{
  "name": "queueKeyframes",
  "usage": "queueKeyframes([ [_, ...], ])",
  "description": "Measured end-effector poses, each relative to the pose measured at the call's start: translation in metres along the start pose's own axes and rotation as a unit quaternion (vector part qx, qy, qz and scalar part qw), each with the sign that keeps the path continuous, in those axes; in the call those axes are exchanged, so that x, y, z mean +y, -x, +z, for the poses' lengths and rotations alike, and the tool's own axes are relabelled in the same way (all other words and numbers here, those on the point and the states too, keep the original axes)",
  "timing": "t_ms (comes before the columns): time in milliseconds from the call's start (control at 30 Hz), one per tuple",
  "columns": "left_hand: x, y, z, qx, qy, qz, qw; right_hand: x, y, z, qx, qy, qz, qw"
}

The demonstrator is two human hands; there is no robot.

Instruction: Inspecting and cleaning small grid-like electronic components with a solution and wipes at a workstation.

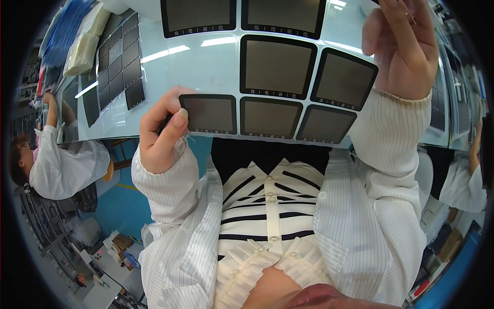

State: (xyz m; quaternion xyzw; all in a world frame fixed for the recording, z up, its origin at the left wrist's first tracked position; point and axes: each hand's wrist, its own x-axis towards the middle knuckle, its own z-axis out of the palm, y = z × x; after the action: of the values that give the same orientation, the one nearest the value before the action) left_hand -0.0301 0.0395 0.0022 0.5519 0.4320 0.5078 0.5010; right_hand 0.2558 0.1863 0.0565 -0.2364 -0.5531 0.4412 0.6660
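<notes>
Several dark rectangular panels with black borders and small marks along one edge lie in rows before me, some on a clear sheet over the pale table. My left hand (163,129) is closed at the lower-left panel (211,114), its thumb at the panel's left edge; a small dark bit shows between thumb and fingers. My right hand (404,49) is raised past the right-hand panel (343,78). Its fingers are bent together near a dark thing at the picture's upper edge, mostly cut off. The middle panel (278,66) lies between my hands, untouched.
On the left of the pale table (206,67) lies a sheet of smaller dark panels (119,64). Beside it are yellowish packets (85,49) and blue sheets (64,33). Co-workers in white sit at the left (69,167) and at the right edge (465,180).
</notes>
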Motion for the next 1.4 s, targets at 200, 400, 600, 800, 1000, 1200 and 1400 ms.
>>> queueKeyframes([
  [200, 0.007, 0.005, -0.001, 0.022, -0.019, 0.02, 0.999, -0.002, -0.01, -0.006, -0.026, -0.034, 0.011, 0.999],
  [400, 0.011, 0.004, 0.001, 0.021, -0.012, 0.016, 1.0, -0.002, -0.022, -0.014, -0.053, -0.026, 0.045, 0.997],
  [600, 0.013, 0.003, 0.002, 0.008, -0.019, 0.027, 0.999, 0.004, -0.025, -0.016, -0.036, -0.041, 0.041, 0.998],
  [800, 0.016, 0.002, 0.005, 0.008, -0.02, 0.032, 0.999, 0.0, -0.026, -0.011, -0.035, -0.031, 0.01, 0.999],
  [1000, 0.019, -0.005, 0.01, 0.007, -0.025, 0.066, 0.997, -0.005, -0.027, -0.007, -0.015, -0.028, 0.012, 0.999],
  [1200, 0.03, -0.012, 0.012, 0.011, -0.045, 0.068, 0.997, -0.008, -0.036, -0.009, -0.03, -0.023, 0.018, 0.999],
  [1400, 0.036, -0.02, 0.019, 0.029, -0.054, 0.073, 0.995, -0.011, -0.042, -0.014, -0.032, -0.016, 0.023, 0.999],
])
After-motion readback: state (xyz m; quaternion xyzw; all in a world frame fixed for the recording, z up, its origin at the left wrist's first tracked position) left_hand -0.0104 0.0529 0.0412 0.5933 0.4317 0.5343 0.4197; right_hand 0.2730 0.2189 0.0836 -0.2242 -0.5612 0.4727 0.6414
